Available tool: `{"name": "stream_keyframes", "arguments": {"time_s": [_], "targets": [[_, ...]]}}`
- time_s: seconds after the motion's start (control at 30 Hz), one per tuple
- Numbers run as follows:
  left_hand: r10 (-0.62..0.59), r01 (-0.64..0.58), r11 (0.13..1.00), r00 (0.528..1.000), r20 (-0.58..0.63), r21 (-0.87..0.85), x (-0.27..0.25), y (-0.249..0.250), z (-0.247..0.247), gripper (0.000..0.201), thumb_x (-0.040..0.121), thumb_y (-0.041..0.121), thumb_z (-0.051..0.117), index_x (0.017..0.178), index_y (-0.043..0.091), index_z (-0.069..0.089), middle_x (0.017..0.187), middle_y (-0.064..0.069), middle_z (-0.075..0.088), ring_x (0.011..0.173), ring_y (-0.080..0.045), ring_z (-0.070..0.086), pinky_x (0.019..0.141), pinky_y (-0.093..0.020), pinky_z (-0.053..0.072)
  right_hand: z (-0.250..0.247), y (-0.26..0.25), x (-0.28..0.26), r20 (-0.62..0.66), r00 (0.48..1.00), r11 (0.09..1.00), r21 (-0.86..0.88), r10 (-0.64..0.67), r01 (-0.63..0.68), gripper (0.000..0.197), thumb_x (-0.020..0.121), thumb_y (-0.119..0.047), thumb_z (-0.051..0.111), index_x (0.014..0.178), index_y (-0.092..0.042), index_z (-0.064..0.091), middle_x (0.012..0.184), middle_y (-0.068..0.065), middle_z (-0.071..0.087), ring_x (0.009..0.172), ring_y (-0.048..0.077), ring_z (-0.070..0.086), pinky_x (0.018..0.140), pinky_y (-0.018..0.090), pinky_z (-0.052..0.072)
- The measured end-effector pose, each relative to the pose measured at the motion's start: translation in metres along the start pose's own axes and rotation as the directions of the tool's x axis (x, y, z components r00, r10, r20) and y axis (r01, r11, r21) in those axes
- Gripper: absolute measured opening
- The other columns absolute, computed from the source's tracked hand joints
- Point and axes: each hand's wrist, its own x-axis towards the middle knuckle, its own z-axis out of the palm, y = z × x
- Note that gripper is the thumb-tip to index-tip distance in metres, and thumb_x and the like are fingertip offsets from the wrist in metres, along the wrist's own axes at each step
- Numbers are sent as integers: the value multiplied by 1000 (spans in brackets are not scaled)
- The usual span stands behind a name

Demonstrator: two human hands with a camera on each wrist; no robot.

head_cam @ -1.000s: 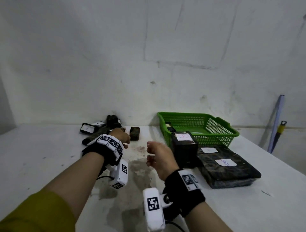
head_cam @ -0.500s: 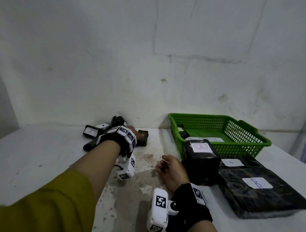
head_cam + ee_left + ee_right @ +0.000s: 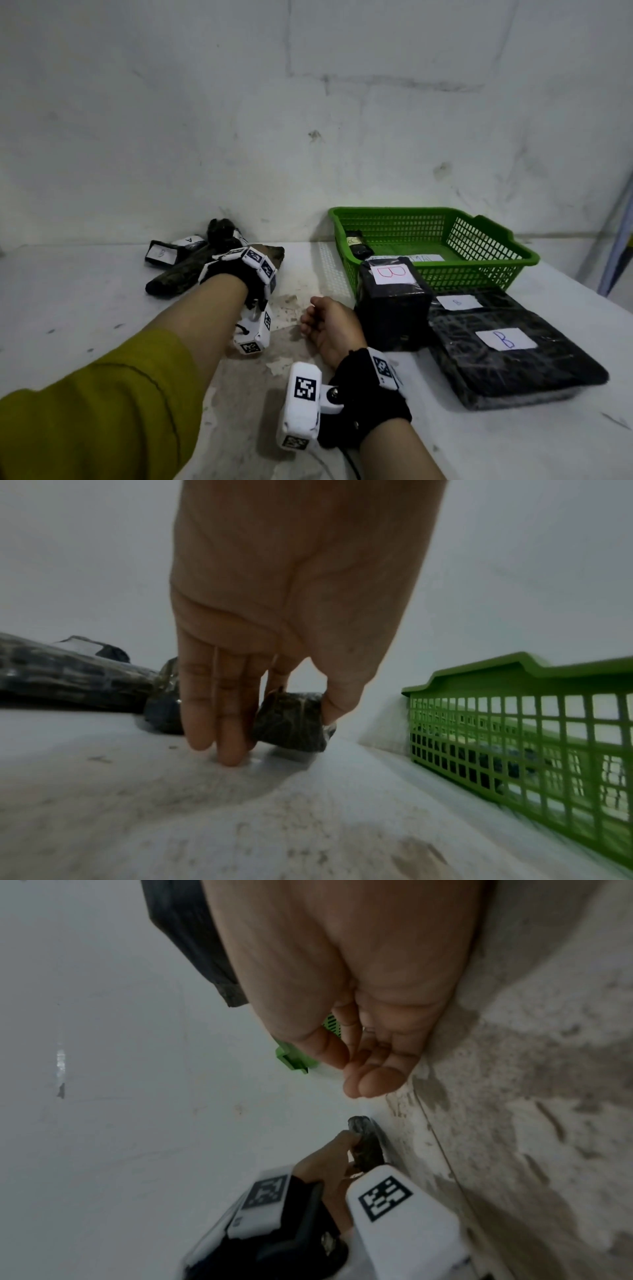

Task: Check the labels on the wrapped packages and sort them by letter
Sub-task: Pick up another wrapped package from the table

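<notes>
1. the left hand (image 3: 274, 610) pinches a small wrapped package (image 3: 291, 721) between thumb and fingers, low on the table (image 3: 85, 294) near the green basket (image 3: 479, 274).
2. the right hand (image 3: 334, 325) rests on the table, fingers loosely curled and holding nothing, beside a b-labelled package (image 3: 394, 308).

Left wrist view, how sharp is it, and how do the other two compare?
Left wrist view: soft, the green plastic basket smeared near the edge, the small dark wrapped package fairly clear. Head view: dim but sharp, B labels readable. Right wrist view: rotated sideways, hand blurred.
</notes>
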Motion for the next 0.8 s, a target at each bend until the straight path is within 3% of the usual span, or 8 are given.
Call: {"name": "stream_keyframes", "arguments": {"time_s": [0.07,0.13,0.2,0.33,0.43,0.57,0.63,0.8], "targets": [[2,-1,997,1000,16,-76,-7,-4,-12,45,95,31,55,60,16,31,64,0,33,84,-20,43,51,-20,29,-1,0,-2,1,1000,1000,6,-3,3,23,98,-2,44,76,-8,49,61,5,43,30,8,48,34,16,39],[54,-48,985,998,28,-168,-15,-7,-24,40,86,37,64,65,6,50,65,-6,53,80,-26,57,59,-24,40,0,-1,-6,10,1000,1000,9,-7,7,24,98,-2,43,76,-8,49,61,6,43,30,8,48,34,17,40],[119,-91,902,992,40,-422,-26,-7,-41,35,81,30,72,87,-3,63,79,-18,66,71,-29,64,61,-28,46,0,-1,-8,10,1000,1000,1,-12,12,24,98,-3,44,75,-8,49,61,6,44,32,10,48,35,17,40],[180,-159,664,982,-51,-731,-67,-15,-79,37,82,6,74,112,3,51,100,-20,64,66,-23,64,54,-25,56,7,-8,-24,47,996,990,-114,-76,81,9,97,-12,47,90,-10,52,72,7,58,44,14,49,41,21,40],[254,-306,571,948,-191,-761,-107,-30,-103,33,82,7,74,110,6,57,111,-18,64,79,-34,69,77,-41,60,18,-32,-52,163,968,971,-109,-192,211,10,100,-19,48,101,-12,54,88,12,68,53,19,56,48,26,43],[367,-455,496,882,-296,-740,-158,-43,-128,27,82,6,72,106,15,63,109,-5,65,87,-26,72,81,-35,60,42,-76,-98,334,848,897,-20,-411,443,40,95,-33,55,132,-20,51,109,18,68,62,22,67,51,29,51],[403,-504,457,852,-335,-733,-176,-42,-142,29,82,4,71,107,17,64,109,-2,66,83,-21,73,79,-29,58,58,-96,-121,438,774,846,-56,-457,531,46,91,-34,57,135,-26,51,112,16,66,69,25,69,56,31,52],[389,-566,422,819,-423,-708,-195,-42,-167,29,80,9,74,101,27,67,102,0,73,83,-15,73,87,-40,54,82,-120,-155,625,616,707,-140,-479,693,42,92,4,54,131,-12,59,99,20,65,71,29,64,55,28,53]]}}
